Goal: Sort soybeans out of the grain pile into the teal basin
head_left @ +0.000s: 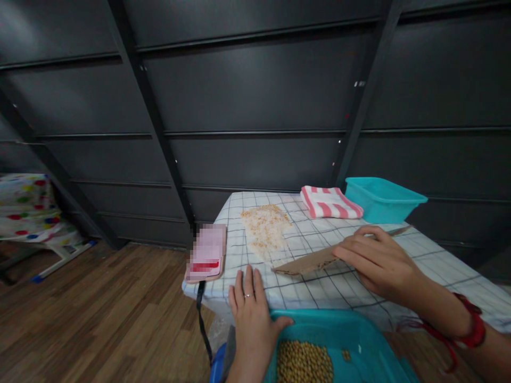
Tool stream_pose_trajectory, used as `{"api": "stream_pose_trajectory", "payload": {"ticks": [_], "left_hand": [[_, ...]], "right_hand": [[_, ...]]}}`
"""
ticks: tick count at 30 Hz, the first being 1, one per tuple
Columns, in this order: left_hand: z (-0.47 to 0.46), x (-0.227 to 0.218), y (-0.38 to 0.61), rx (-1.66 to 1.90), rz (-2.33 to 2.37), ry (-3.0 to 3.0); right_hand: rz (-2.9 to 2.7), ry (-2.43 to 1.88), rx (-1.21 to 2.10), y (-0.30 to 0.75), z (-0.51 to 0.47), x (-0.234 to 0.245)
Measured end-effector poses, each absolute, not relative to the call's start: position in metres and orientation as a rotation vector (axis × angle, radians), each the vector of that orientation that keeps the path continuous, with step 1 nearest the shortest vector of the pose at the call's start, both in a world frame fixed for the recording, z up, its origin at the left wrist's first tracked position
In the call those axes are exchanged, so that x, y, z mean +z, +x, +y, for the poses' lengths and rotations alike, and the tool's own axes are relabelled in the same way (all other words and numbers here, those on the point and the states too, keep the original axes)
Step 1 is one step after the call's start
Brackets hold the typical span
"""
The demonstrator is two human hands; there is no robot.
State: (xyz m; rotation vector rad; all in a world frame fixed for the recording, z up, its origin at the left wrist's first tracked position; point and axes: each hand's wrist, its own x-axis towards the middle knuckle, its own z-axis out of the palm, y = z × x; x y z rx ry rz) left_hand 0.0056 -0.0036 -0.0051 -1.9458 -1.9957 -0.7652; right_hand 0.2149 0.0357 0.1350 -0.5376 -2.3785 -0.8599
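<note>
Over the near half of the checked, cloth-covered counter [295,290], the right hand [375,260] pinches a piece of cardboard [307,260] between thumb and fingers. That grip sits toward the cardboard's right end, so most of the brown strip reaches out leftward from the fingers, while a short dark end shows beyond the knuckles. The strip's left tip lies just beside the near edge of a loose patch of pale and yellow grains [266,229], which spreads farther back, well apart from the grip. Whether the strip's lower edge touches the cloth, I cannot tell. The left hand [251,314] (a ring on one finger) lies spread at the counter's front edge, its thumb out over the rim of a teal tub [351,319] and its grip holding nothing. Inside the tub, yellowish beans [303,361] are heaped mostly on the left. Behind the cardboard rest a pink-and-white towel [331,202] and, to its right, a teal basin [383,199]; a blurred pink item [207,250] lies at the counter's left edge.
</note>
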Motion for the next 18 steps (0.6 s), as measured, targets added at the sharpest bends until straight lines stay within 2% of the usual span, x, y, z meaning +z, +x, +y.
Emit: {"api": "stream_pose_trajectory", "payload": {"ticks": [18], "left_hand": [[-0.0035, -0.0035, 0.0039, -0.757, -2.007, -1.982]], "right_hand": [[-2.436, -0.570, -0.836, 0.2152, 0.0326, 0.1344]]}}
